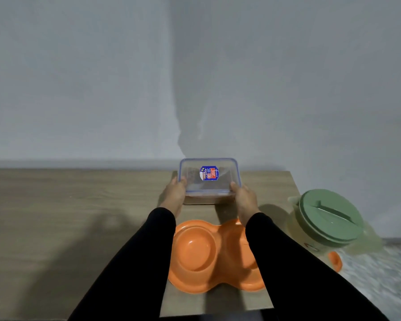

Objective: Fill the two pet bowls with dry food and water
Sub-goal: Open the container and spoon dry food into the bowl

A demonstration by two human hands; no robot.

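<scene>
- Head view: both hands are reaching forward over a wooden table (pixel 56 216), the arms in black sleeves (pixel 134 262).
- The left hand (pixel 174 195) is gripping the left end of a clear lidded food container (pixel 209 181), its thumb curling over the lid's near left edge.
- The right hand (pixel 245 199) is gripping the container's right end the same way, thumb lying on the lid near the right corner.
- The container is sitting at the far part of the table, close to the wall; whether its base is touching the wood or hanging just above it cannot be told.
- The lid is showing a blue rim and a blue, white and red label (pixel 208 173); brown dry food is showing through the near wall.
- An orange double pet bowl (pixel 195 253) is lying on the table nearer the person, just this side of the container and under the forearms. Its left well is looking empty; the right well is being mostly hidden by the right sleeve.
- A pale translucent jug (pixel 310 244) with a green lid (pixel 329 216) is standing to the right of the bowl, beside the table's right edge, with an orange part low on its side.
- A grey wall (pixel 102 77) is filling the upper half.
</scene>
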